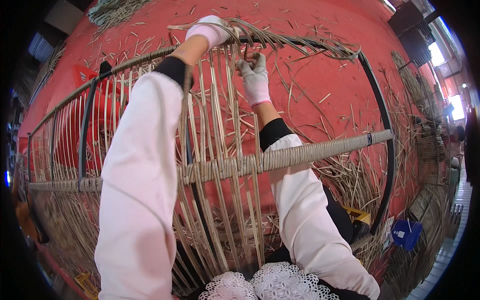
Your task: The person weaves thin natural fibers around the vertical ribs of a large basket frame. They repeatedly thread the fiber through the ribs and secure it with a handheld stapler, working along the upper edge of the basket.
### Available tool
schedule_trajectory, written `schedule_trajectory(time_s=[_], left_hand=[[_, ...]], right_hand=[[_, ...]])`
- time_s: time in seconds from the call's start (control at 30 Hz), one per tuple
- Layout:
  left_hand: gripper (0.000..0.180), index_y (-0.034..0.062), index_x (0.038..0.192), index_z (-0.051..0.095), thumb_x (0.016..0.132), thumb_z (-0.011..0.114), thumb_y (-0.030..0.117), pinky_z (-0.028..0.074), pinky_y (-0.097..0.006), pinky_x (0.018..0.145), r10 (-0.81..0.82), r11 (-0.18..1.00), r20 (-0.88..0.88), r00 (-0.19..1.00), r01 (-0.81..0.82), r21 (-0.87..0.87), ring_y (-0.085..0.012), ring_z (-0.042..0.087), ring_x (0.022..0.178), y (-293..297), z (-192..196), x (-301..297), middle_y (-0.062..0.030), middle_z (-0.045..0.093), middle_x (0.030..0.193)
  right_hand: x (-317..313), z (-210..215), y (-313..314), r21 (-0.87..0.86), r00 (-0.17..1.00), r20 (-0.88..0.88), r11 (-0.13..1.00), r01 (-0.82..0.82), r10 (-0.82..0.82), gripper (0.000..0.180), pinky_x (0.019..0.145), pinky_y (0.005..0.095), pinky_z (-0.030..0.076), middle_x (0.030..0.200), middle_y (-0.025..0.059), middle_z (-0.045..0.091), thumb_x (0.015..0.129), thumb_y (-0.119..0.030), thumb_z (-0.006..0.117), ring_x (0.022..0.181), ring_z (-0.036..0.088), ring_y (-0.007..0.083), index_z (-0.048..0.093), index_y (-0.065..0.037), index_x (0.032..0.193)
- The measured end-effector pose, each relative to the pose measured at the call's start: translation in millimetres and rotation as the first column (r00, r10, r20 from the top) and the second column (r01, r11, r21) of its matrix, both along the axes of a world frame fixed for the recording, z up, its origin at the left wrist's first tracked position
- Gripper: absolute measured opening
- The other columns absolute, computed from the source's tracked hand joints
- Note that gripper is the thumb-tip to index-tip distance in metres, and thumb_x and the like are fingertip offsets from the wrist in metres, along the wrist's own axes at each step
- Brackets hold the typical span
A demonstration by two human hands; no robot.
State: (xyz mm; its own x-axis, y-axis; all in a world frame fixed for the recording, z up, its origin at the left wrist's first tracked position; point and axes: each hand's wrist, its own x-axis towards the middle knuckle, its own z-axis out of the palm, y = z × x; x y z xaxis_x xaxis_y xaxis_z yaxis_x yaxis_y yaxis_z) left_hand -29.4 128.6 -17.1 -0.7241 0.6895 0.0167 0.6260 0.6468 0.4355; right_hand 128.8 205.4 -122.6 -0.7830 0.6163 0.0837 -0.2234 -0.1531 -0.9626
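A large metal frame (382,102) with dark bars stands before me, its rails wound with tan wicker strands. My left hand (209,31), in a pale glove, is closed at the far rail, on a bundle of long wicker strands (280,36) that trails right along the bar. My right hand (255,80), also gloved, is just below that rail, fingers curled in a pinch at the end of a strand. Several upright strands (214,115) run from the far rail over the wrapped middle rail (320,152) toward me. My left forearm hides part of the weave.
Cut wicker scraps (345,182) litter the red floor (345,90). A blue bucket (406,235) stands at the right, near a yellow object (357,216) beside the frame. More wicker bundles (420,120) lie along the right, and another pile (117,12) at the far left.
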Motion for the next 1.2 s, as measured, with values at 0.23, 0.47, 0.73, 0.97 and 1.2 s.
schedule_trajectory(time_s=[0.23,0.47,0.73,0.97,1.2], left_hand=[[0.033,0.0070,0.107,0.072,0.088,0.066,0.033,0.051,-0.036,0.073,-0.149,0.975,0.093,0.984,0.130,0.178,-0.0262,0.067,0.082,-26,4,24,-0.0163,0.071,0.089],[0.033,0.0110,0.112,0.070,0.090,0.060,0.033,0.052,-0.037,0.078,-0.374,0.922,-0.112,0.921,0.382,0.061,-0.0274,0.065,0.083,-23,-8,1,-0.0139,0.071,0.095],[0.039,0.0110,0.130,0.061,0.096,0.056,0.031,0.051,-0.039,0.089,-0.206,0.920,-0.175,0.963,0.130,-0.369,-0.0294,0.066,0.106,-52,53,43,-0.0150,0.066,0.122],[0.033,0.0018,0.123,0.062,0.098,0.050,0.020,0.054,-0.037,0.084,-0.633,0.687,-0.152,0.759,0.641,0.343,-0.0237,0.067,0.096,-186,145,384,-0.0150,0.068,0.113],[0.049,-0.0065,0.143,0.034,0.105,0.045,0.022,0.054,-0.026,0.070,0.096,0.846,0.730,-0.676,-0.331,-0.418,-0.0153,0.059,0.071,-251,23,630,-0.0208,0.058,0.132]], right_hand=[[3,2,-5,0.400,0.911,-0.109,0.822,0.406,-0.397,0.038,0.075,0.0322,0.051,0.110,0.0150,0.063,0.091,-0.009,0.067,0.090,0.063,0.0165,0.052,-0.004,0.125],[-23,-12,7,0.682,0.949,0.153,0.724,0.101,-0.276,0.028,0.084,0.0432,0.049,0.099,0.0210,0.064,0.095,-0.029,0.058,0.095,0.061,0.0370,0.065,-0.003,0.105],[340,52,-63,0.570,0.657,0.734,0.370,-0.734,0.174,0.013,0.078,0.0458,0.049,0.095,0.0192,0.055,0.092,-0.017,0.060,0.090,0.057,0.0391,0.066,-0.006,0.095],[477,41,-79,0.382,0.584,0.652,0.457,-0.804,0.483,0.018,0.076,0.0456,0.049,0.096,0.0206,0.055,0.092,-0.018,0.061,0.087,0.058,0.0414,0.063,-0.001,0.094],[482,50,-88,-0.387,0.020,0.584,0.300,-0.872,0.811,0.025,0.067,0.0274,0.055,0.079,0.0061,0.071,0.093,-0.023,0.066,0.070,0.067,0.0130,0.073,0.001,0.094]])
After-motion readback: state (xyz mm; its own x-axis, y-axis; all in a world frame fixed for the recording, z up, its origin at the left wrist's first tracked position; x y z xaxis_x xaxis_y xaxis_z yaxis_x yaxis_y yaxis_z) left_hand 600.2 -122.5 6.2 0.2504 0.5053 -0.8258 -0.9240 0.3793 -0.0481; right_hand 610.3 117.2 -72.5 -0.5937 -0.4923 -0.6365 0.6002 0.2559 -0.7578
